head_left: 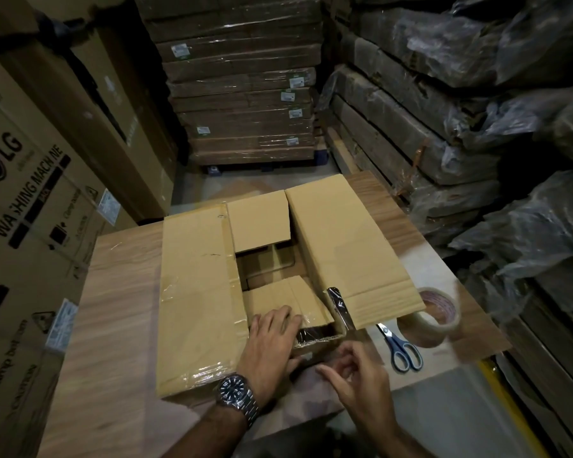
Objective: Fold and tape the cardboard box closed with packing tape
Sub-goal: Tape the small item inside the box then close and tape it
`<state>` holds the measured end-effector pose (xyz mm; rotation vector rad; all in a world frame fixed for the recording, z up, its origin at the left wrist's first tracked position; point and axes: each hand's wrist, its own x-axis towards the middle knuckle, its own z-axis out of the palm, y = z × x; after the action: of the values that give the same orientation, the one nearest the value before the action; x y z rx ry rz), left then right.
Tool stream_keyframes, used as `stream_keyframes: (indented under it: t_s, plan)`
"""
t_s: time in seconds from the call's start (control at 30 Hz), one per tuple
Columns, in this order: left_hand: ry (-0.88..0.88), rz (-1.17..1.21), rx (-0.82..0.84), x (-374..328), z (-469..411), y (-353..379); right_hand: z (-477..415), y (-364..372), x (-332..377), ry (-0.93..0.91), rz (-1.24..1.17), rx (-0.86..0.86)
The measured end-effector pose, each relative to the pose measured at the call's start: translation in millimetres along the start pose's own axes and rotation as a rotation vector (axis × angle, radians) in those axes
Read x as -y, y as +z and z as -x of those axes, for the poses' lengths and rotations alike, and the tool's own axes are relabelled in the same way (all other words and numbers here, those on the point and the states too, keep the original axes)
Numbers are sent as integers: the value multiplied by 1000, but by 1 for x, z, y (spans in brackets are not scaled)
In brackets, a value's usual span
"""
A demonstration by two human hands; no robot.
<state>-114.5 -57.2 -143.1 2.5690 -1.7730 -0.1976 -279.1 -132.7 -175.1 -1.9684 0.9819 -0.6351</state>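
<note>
Tall printed cartons [30,209] stand close along the worktop's [113,309] left edge, so that side leaves little room to swing an arm. The cardboard box [272,262] sits mid-worktop, running from the far edge toward the near one. Its left long flap [196,292] is spread out to the left and its far short flap [258,223] is folded in over the opening. The left hand [272,342], a wristwatch [235,395] on its wrist, lies with fingers straight and apart, pressing the near short flap [285,295] down flat. That hold looks right: the flap should stay level with the rim while the long flaps come over it, or the seam will gap. The right long flap [341,239] is open to the right. A loose strip of tape [339,304] stands at its near inner corner and could stick to cardboard or fingers when the flap closes, so it is best smoothed down or pulled free first. The right hand [358,375] hovers at the box's near right corner with fingers curled; I cannot tell whether its grip pinches the tape or nothing. Scissors [401,345] lie just beside the roll of packing tape [434,322] near the worktop's right edge. The open flap's corner overhangs the roll. The roll could get nudged off that edge. Wrapped stacks [444,127] crowd the right side beyond.
</note>
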Motion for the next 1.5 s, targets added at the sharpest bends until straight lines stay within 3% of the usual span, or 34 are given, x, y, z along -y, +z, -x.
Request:
stream_keyframes:
  t_s: [0.13, 0.27, 0.43, 0.63, 0.73, 1.17, 1.5]
  plan:
    - [-14, 34, 16, -1, 0, -2, -25, -8, 10, -360, 257, -98]
    - [-28, 36, 16, -1, 0, -3, -50, -9, 13, -503, 593, -27]
    - [-14, 60, -20, -1, 0, -2, -60, -4, 13, -514, 815, 139]
    - [4, 82, -118, 1, 1, 3, -61, 2, 13, -476, 867, 205]
    - [26, 79, -176, 3, 1, 5, -63, 0, 11, -444, 888, 206]
    - [43, -42, -33, 8, 1, 13, -62, 0, 13, -374, 893, 244]
    - [78, -106, -181, 8, 0, 17, -57, 5, 18, -365, 887, 204]
